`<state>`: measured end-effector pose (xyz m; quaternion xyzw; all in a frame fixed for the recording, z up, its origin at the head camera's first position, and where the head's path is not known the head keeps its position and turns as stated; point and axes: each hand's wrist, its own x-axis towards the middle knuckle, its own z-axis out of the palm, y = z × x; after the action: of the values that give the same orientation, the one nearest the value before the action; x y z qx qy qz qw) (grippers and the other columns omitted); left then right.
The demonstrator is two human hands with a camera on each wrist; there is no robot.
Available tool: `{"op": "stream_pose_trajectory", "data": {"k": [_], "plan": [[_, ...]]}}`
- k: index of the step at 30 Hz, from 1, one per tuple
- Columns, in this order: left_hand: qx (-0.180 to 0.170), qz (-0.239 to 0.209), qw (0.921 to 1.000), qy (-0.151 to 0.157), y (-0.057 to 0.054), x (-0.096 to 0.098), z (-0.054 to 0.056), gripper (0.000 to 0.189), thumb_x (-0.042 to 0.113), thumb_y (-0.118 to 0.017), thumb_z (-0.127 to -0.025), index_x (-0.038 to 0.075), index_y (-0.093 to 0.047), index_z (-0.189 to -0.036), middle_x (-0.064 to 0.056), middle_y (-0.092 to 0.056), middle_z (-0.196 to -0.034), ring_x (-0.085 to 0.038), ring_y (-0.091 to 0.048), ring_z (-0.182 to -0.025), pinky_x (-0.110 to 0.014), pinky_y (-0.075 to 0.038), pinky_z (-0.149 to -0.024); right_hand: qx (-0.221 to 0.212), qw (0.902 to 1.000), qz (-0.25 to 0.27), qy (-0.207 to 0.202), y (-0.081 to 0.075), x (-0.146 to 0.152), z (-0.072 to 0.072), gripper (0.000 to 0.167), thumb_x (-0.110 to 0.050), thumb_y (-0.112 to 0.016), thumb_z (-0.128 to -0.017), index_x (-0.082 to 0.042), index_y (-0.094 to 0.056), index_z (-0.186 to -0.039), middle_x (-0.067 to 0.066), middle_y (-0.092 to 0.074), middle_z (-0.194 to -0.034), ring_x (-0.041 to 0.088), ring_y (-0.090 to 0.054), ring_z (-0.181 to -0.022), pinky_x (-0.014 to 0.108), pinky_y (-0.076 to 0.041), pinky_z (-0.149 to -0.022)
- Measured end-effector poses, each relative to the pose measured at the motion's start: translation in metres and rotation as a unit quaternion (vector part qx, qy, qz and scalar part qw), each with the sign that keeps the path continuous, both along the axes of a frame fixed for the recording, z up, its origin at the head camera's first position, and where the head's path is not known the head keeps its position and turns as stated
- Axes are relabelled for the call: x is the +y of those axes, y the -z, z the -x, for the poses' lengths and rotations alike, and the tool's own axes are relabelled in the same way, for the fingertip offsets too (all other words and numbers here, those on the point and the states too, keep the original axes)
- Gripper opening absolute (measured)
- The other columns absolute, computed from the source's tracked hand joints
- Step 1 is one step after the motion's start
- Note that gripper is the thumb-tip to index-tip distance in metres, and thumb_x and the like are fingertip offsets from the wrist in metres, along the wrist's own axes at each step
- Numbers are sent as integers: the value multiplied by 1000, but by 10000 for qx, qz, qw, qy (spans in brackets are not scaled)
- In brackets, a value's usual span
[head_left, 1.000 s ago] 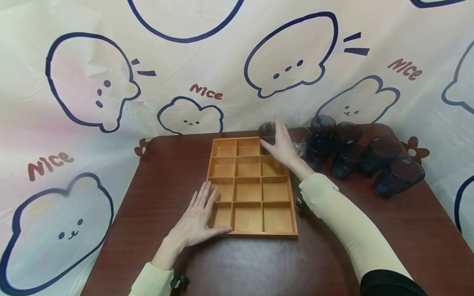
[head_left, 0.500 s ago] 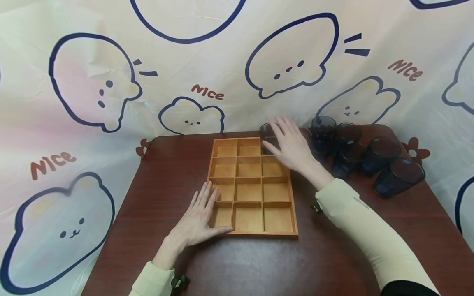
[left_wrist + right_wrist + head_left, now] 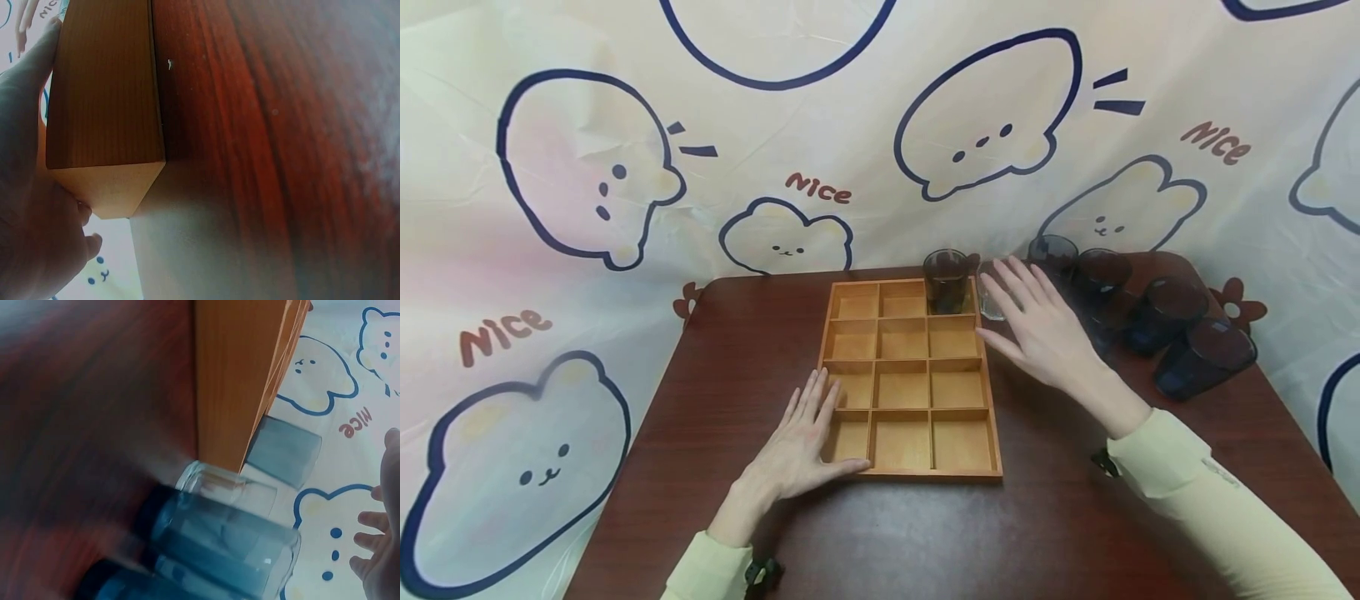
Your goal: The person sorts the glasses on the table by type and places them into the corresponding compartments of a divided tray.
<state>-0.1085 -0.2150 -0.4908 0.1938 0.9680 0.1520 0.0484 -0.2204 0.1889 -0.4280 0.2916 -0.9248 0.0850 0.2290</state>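
A wooden box [image 3: 902, 385] divided into several compartments lies on the dark table. In its far right compartment stands a dark tinted glass [image 3: 946, 283], upright and rising above the box's rim. My left hand [image 3: 793, 446] rests on the box's near left corner, fingers along the left wall and thumb along the front edge. Beyond the right wall, my right hand [image 3: 1047, 333] is held palm down with straight, spread fingers and holds nothing. Its fingers overlap a clear glass [image 3: 990, 292] beside the box; in the right wrist view that clear glass [image 3: 225, 487] stands next to a blue glass [image 3: 219, 534].
Several dark blue glasses [image 3: 1172, 308] stand grouped at the table's back right, one nearest glass [image 3: 1206, 358] close to the right edge. A patterned cloth [image 3: 775, 133] hangs behind the table [image 3: 917, 542], right at its back edge.
My right hand has drawn away from the dark glass at the far right compartment, moving right and toward me with fingers spread. The left hand has kept its place on the box.
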Motion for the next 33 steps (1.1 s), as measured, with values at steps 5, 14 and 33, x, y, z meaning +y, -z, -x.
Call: {"op": "stream_pose_trajectory", "data": {"k": [5, 14, 33], "plan": [[19, 3, 10000, 16, 0, 0, 0, 129, 80, -72, -87, 2, -20, -175, -25, -7, -185, -40, -7, -174, -66, -19, -138, -9, 9999, 37, 120, 3, 25, -18, 87, -46, -74, -97, -7, -43, -168, 23, -40, -175, 43, -33, -166, 61, -28, -137], [20, -27, 10000, 12, 0, 0, 0, 129, 82, -71, -87, 2, -20, -175, -25, -7, -185, -41, -6, -174, -67, -18, -138, -296, 9986, 246, 360, 1, 73, -40, 82, -66, -44, -112, -7, -41, -169, 26, -40, -174, 46, -35, -163, 51, -18, -142], [74, 24, 10000, 16, 1, 1, 0, 129, 81, -71, -87, 3, -19, -176, -25, -7, -185, -41, -7, -174, -66, -18, -139, -1174, 9728, 764, 1845, 3, 180, -55, 98, -44, -71, -104, -1, -18, -175, 36, -24, -176, 56, -19, -166, 67, -9, -140]]}}
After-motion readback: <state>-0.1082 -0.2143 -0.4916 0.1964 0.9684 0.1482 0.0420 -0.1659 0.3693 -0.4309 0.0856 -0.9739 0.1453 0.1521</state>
